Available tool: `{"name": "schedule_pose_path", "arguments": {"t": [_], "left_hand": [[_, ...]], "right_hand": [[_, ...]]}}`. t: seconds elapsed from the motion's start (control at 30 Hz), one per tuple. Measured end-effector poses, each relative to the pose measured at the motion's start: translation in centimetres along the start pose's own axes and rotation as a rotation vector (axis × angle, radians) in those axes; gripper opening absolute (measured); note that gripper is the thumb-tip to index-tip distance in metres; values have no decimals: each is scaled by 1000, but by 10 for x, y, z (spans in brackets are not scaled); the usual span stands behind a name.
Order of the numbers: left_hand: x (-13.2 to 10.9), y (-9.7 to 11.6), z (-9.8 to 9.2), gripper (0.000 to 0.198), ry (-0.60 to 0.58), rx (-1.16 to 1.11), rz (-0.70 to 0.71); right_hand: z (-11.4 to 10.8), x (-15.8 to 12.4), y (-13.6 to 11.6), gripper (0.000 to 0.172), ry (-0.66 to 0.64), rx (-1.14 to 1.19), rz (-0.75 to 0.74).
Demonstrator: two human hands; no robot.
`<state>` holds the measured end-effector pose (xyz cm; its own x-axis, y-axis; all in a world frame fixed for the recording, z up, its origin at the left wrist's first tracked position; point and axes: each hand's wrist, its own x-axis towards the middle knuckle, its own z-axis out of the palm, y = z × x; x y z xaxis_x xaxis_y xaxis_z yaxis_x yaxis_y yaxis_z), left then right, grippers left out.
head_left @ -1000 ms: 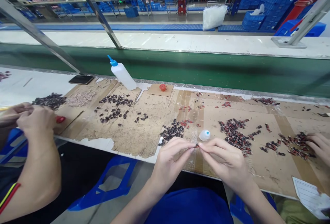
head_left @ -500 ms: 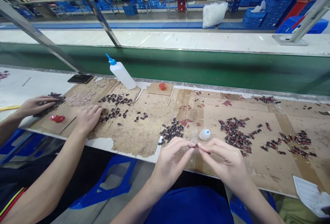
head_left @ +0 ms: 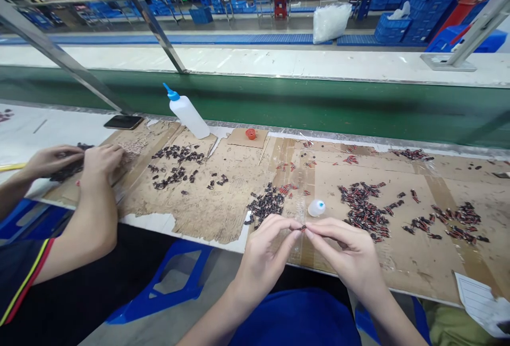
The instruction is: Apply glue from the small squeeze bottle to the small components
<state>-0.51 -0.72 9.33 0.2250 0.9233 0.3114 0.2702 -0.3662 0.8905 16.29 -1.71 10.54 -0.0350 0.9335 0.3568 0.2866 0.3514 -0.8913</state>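
Note:
Between my fingertips is a small dark part with a bit of red (head_left: 303,227), held just above the cardboard near the table's front edge. My left hand (head_left: 268,250) pinches it from the left, thumb against forefinger. From the other side my right hand (head_left: 346,247) pinches it too, and the fingertips almost meet. Most of the part is hidden by the fingers. Just beyond my hands lies a small white bottle with a blue tip (head_left: 316,208). A heap of black parts (head_left: 266,202) is beside my left hand, and a heap of black-and-red parts (head_left: 364,208) lies beyond my right.
At the left, a co-worker's hands (head_left: 101,160) work over another dark heap. A white squeeze bottle (head_left: 190,116) with a blue nozzle stands at the back, near a red cap (head_left: 251,134) on a cardboard piece. More black-and-red parts (head_left: 464,218) and a paper sheet (head_left: 476,295) lie right.
The co-worker's nearer hand has moved left, from the black parts to beside their other hand. My hands stay almost in place, still pinching the small part, which has turned slightly.

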Motion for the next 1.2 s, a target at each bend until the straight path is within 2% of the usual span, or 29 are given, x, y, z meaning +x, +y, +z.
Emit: {"name": "schedule_pose_path", "arguments": {"t": [0.1, 0.2, 0.33, 0.53, 0.67, 0.8, 0.93, 1.1, 1.2], "left_hand": [[-1, -1, 0, 9, -1, -37, -10], [-1, 0, 0, 9, -9, -42, -10], [-1, 2, 0, 10, 3, 6, 24], [-2, 0, -2, 12, 25, 15, 34], [-1, -5, -3, 14, 61, -22, 51], [0, -6, -2, 17, 91, -34, 54], [-2, -7, -3, 15, 66, -112, -36], [-8, -7, -2, 11, 21, -136, -124], [-11, -7, 0, 11, 6, -94, -132]], "right_hand": [[0, -1, -4, 11, -9, 41, 115], [1, -3, -6, 12, 20, 50, 146], [4, -6, -3, 18, 49, 21, 67], [8, -5, -1, 24, 9, -34, -68], [10, -5, -1, 23, -2, -69, -91], [13, -6, -2, 18, 21, -98, -25], [17, -7, 0, 13, 52, -65, 27], [18, -13, 9, 10, 45, 101, 271], [17, -17, 12, 14, 47, 153, 337]]}}
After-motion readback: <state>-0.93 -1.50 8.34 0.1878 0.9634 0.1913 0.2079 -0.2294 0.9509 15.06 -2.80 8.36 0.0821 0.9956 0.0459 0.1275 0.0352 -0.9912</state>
